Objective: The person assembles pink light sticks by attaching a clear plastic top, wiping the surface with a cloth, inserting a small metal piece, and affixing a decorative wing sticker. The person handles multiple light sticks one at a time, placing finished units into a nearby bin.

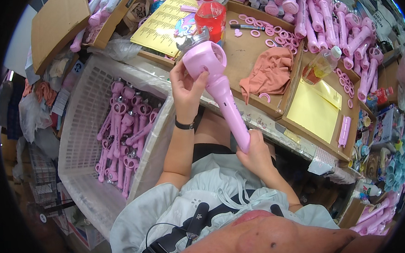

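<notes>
A pink toy wand [227,102] is held slantwise in front of me, above the table's near edge. Its wide head has a round opening, and a silver, crown-like piece [192,42] sits at the top. My left hand [187,88] is closed around the head, thumb pressed on its side. Around the lower end of the handle, my right hand [255,153] is closed as well. To my left, a white plastic crate [79,82] holds several similar pink wands [119,119] with silvery tops.
Cardboard trays [247,19] on the table hold pink rings [289,37], an orange cloth [268,72] and a marker [246,27]. A red drink bottle [210,18] and a yellowish bottle [320,66] stand there. Yellow sheets [314,111] lie nearby. Pink handles [327,23] are piled at the far right.
</notes>
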Available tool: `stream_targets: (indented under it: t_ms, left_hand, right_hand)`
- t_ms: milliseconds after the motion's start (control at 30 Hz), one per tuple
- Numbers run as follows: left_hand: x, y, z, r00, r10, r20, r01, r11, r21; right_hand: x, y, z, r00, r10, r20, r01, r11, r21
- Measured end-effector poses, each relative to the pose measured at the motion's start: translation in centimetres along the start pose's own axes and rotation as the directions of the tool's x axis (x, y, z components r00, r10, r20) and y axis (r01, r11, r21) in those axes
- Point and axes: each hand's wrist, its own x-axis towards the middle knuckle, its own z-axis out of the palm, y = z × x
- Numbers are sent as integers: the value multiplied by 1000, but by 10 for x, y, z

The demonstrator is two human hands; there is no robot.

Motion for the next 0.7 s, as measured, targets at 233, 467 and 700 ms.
stream_targets:
  t_ms: [233, 467, 700]
  left_hand:
    - [2, -12, 11, 1000, 19, -14, -19, 998, -65]
    - [-3, -20, 12, 992, -115, 53, 117, 993, -32]
    - [-8, -32, 41, 934, -176, 313, 159, 984, 78]
  right_hand:
    - [-8, -3, 7, 999, -18, 37, 15, 996, 89]
    - [-10, -5, -8, 990, -90, 112, 64, 975, 215]
    - [107, -9, -54, 899, -229, -374, 358, 876, 324]
